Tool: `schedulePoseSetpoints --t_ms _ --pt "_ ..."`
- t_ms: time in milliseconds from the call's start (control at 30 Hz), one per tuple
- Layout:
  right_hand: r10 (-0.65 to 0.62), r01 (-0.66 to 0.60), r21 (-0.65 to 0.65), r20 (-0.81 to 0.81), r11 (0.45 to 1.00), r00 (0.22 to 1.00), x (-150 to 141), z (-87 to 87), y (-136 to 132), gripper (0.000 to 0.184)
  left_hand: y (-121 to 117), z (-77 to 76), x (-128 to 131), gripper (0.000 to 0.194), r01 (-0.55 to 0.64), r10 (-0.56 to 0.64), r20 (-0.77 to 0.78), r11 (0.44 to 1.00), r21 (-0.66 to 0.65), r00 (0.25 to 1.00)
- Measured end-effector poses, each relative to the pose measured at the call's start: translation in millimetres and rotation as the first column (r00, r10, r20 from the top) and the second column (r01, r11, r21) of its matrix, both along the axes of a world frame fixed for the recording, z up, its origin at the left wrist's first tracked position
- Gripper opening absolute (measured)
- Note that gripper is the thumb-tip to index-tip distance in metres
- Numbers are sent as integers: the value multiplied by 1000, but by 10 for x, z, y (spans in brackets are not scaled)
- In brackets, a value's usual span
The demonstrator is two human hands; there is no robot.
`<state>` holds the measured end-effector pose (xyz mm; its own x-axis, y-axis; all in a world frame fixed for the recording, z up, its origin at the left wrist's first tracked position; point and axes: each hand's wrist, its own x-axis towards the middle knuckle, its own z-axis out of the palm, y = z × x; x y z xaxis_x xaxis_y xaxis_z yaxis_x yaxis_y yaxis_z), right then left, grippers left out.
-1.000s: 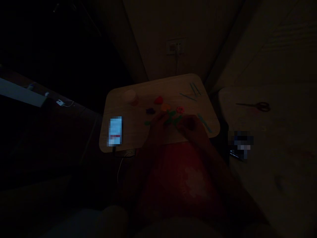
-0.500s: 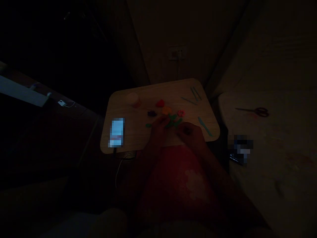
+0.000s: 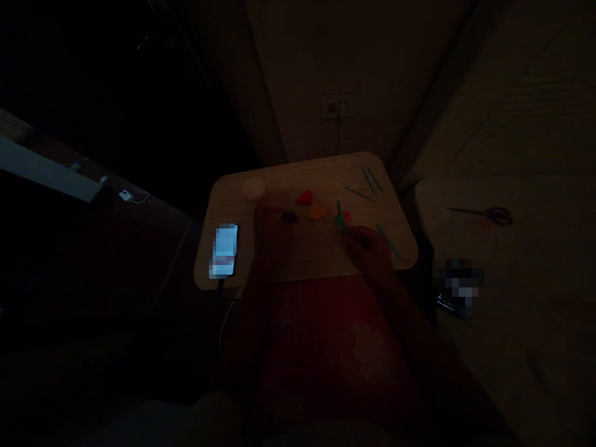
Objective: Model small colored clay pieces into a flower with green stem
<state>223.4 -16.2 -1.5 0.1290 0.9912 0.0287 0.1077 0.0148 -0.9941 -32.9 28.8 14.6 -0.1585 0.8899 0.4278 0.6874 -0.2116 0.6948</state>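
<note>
The scene is very dark. My right hand point(image 3: 369, 245) is closed, its fingertips pinching a green clay piece point(image 3: 339, 218) with leaf-like parts above the table. Behind that piece lies a pink ring-like flower shape point(image 3: 347, 215), partly covered. My left hand point(image 3: 266, 228) is over the table's left half, just below a round tub point(image 3: 254, 189) and left of a dark lump point(image 3: 290, 216); shadow hides how its fingers are set. Between the hands and farther back lie an orange lump point(image 3: 318, 212) and a red lump point(image 3: 305, 197), which look like modelling clay.
A lit phone point(image 3: 224, 250) lies on the small wooden table point(image 3: 298, 264) at the left, with a cable below it. Several thin sticks point(image 3: 367, 180) and a blue-green modelling knife point(image 3: 388, 241) lie at the right. Scissors point(image 3: 484, 214) rest on the pale surface to the right.
My left hand has moved left, away from the green piece, towards the tub. My right hand keeps the green piece, which now stands more upright. The view has shifted slightly.
</note>
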Motion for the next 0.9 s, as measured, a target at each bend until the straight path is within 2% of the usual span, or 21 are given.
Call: schedulePoseSetpoints --t_ms 100,200,333,400,500,567,733,833,900 --pt "2 -2 5 -19 1000 1000 -30 -26 0 27 79 -72 -48 30 52 -58 -94 996 -70 994" --pt "-4 5 34 -45 999 999 -40 -34 1 25 133 -124 -34 28 70 -80 -95 992 -110 992" --pt "2 2 58 -63 998 998 -26 -33 10 23 145 -124 1 23 81 -80 13 990 -118 997" --pt "2 1 37 -79 999 997 -23 -36 13 23 114 -94 25 26 137 -123 110 981 -138 986" --pt "-12 11 -14 -124 1000 992 -29 -56 21 26 35 -20 88 25 278 -239 216 946 -170 947" --pt "-18 13 -32 -161 999 987 -32 -78 29 28 -21 31 146 20 372 -329 216 906 -203 919" --pt "-28 28 1 -162 1000 986 -20 -101 41 27 -109 46 311 26 468 -443 173 872 -146 880" --pt "-14 15 1 -156 1000 988 -14 -66 27 26 -151 4 417 28 531 -483 310 843 -87 819" --pt "-3 2 -3 -151 1000 988 -10 -45 17 25 -185 6 474 27 577 -499 393 810 -107 773"
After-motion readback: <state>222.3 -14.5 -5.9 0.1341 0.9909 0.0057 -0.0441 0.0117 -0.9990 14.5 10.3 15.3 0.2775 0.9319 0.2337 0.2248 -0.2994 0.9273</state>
